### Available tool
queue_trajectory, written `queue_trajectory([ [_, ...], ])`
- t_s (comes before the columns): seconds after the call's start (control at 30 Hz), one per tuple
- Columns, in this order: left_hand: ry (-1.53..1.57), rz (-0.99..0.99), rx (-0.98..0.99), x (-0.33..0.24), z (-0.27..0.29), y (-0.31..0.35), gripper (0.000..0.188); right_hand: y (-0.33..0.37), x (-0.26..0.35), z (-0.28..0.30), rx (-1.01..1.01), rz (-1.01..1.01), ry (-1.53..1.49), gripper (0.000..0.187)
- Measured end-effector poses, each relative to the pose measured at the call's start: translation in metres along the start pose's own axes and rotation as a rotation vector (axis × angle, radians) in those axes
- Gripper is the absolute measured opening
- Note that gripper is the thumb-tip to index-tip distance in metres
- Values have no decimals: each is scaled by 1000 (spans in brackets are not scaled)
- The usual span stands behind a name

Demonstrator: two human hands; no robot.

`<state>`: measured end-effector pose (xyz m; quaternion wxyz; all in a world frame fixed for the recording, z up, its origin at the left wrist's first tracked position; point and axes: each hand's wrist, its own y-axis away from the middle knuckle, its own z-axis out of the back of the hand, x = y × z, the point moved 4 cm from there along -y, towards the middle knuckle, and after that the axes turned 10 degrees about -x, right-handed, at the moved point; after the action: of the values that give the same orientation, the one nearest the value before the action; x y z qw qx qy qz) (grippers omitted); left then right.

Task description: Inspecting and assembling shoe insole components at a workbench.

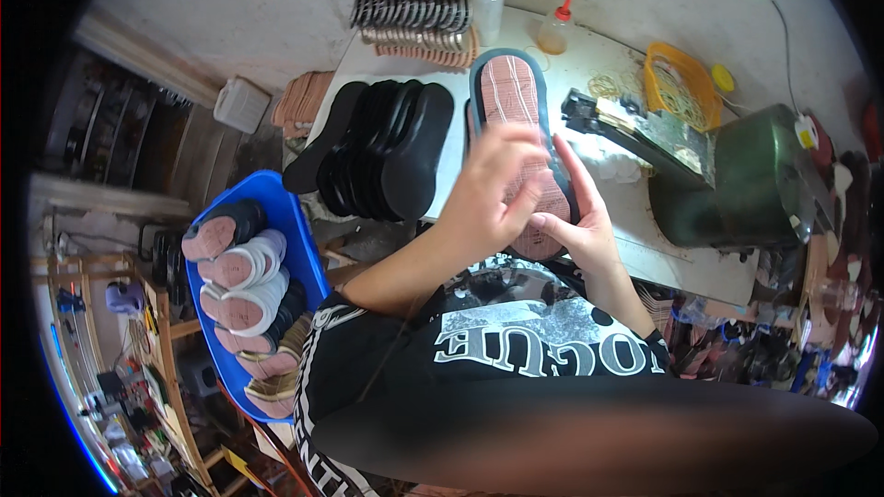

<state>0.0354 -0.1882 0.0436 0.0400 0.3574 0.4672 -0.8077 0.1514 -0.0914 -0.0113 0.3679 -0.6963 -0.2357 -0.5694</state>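
A shoe sole point(509, 92) stands lengthwise before my chest over the white table, toe end away from me. It has a dark rim, a pinkish-brown face and thin white strands lying along its upper part. My right hand point(585, 221) grips it at the lower right, fingers along the edge and thumb on the face. Across its middle lies my left hand point(502, 170), smeared by motion, with fingers bent. Whether this hand pinches anything cannot be made out. To the left, a row of black soles point(405, 156) leans together on the table.
A blue basket point(308, 248) of shoes stands at my left. Stacked soles point(405, 9), a blue-capped bottle point(488, 9) and a red-tipped bottle point(555, 32) are at the back. Right are a yellow basket point(677, 87) of bands, a black clamp-like device point(635, 133) and a dark green drum point(737, 184).
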Motion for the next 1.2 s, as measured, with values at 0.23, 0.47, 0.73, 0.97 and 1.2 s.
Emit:
queue_trajectory([
  [0.23,859,872,-46,53,-35,11,50,17,9,14,-78,-148,-209,65],
  [0.47,1158,1074,49,41,-63,14,23,4,-25,45,122,-474,-773,35],
  [0.73,766,753,26,40,-68,18,23,-11,-21,61,199,-474,-357,21],
  [0.97,511,637,130,38,-78,-1,33,-24,22,81,220,-301,373,19],
  [1.2,799,782,155,29,-96,-8,44,-25,37,84,269,-647,-57,16],
])
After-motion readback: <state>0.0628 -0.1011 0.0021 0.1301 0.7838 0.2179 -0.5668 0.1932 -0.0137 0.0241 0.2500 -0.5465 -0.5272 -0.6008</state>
